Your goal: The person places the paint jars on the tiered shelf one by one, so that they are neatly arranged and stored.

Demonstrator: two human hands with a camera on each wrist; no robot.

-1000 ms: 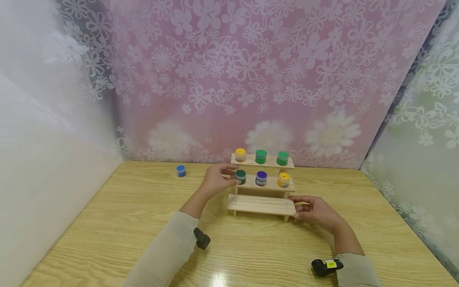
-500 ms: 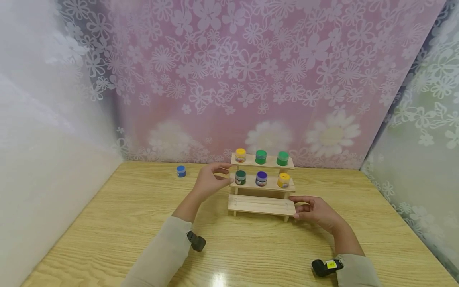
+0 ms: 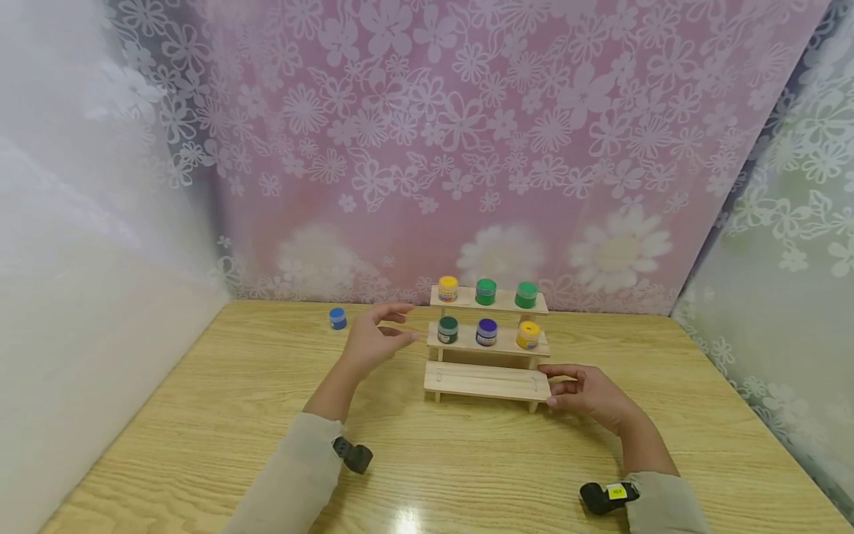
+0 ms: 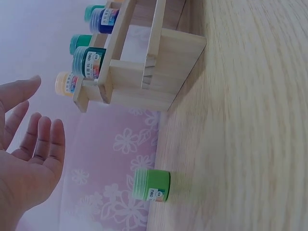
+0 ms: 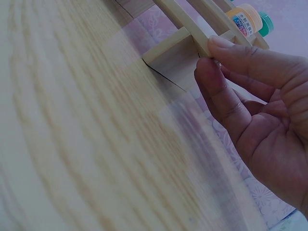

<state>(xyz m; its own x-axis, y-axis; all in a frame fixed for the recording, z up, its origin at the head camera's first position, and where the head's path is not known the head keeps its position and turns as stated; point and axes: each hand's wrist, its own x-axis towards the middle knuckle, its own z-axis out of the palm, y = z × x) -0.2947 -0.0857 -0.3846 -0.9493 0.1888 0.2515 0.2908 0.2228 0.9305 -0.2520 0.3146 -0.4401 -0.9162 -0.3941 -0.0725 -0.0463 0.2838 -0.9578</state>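
Observation:
A three-step wooden rack [image 3: 487,380] stands on the table. Its middle step carries a dark green paint jar [image 3: 448,331], a purple paint jar [image 3: 487,333] and a yellow-orange paint jar [image 3: 528,336]. On the top step are a yellow paint jar [image 3: 448,289] and two green paint jars [image 3: 485,292]. The bottom step is bare. Left of the rack, my left hand [image 3: 369,345] hovers with relaxed fingers, holding nothing and apart from the dark green jar. My right hand [image 3: 590,397] pinches the right end of the bottom step between thumb and fingers.
A single paint jar [image 3: 337,319] stands at the table's back left, blue in the head view; a jar [image 4: 153,185] on the table looks green in the left wrist view. A flowered pink curtain [image 3: 400,148] hangs behind the table [image 3: 200,415].
My left hand has let go of the dark green jar, which stays on the middle step, and has drawn away to the left. The right hand keeps its place on the rack.

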